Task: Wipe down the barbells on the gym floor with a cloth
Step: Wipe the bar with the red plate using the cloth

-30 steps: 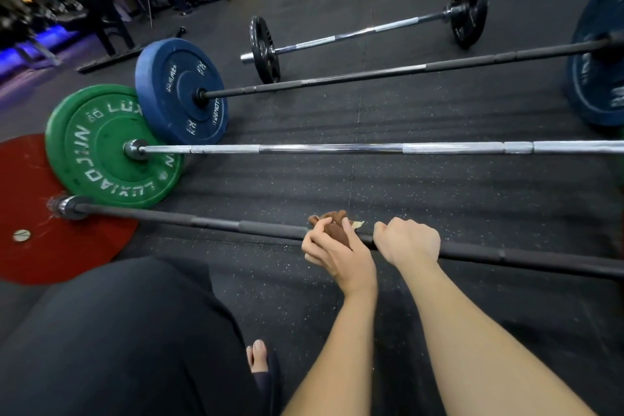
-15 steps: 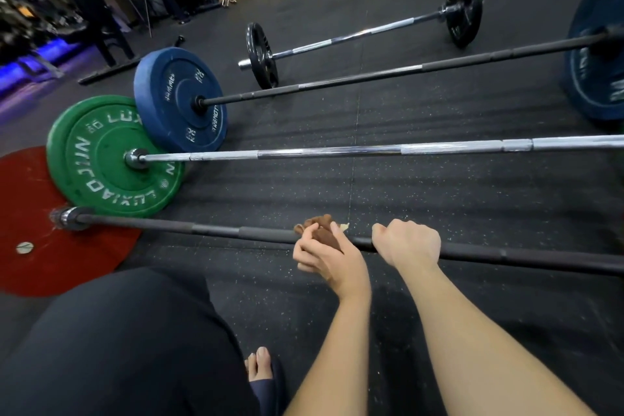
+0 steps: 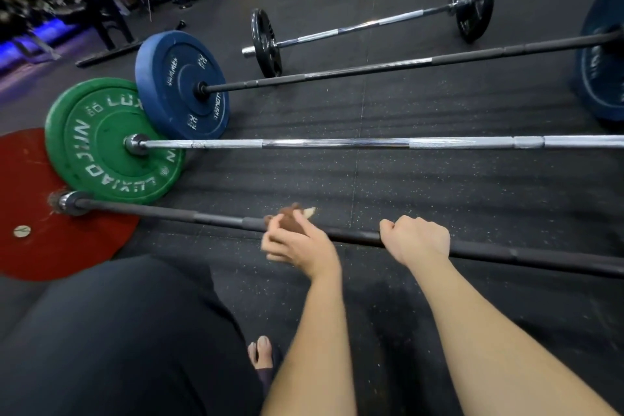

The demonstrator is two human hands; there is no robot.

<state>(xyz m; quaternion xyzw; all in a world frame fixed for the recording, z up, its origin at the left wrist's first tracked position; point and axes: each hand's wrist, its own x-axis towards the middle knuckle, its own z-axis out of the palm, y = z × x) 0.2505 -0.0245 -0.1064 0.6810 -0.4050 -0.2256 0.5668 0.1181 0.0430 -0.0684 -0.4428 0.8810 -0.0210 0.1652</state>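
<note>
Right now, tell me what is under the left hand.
A brown cloth, bunched in the left hand against the black bar. The stretch of bar beneath cloth and hand is covered.

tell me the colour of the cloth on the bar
Brown. The cloth shows best in the head view, held by the left hand against the bar.

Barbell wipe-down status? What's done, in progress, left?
Done: nothing provable; no bar looks visibly wiped.
In hand: the left hand holds the brown cloth on the nearest black bar, the one with the red plate. The right hand grips the same bar.
Left: the chrome bar, the blue-plate bar and the far bar have no hand or cloth on them, so likely three to go.
</note>
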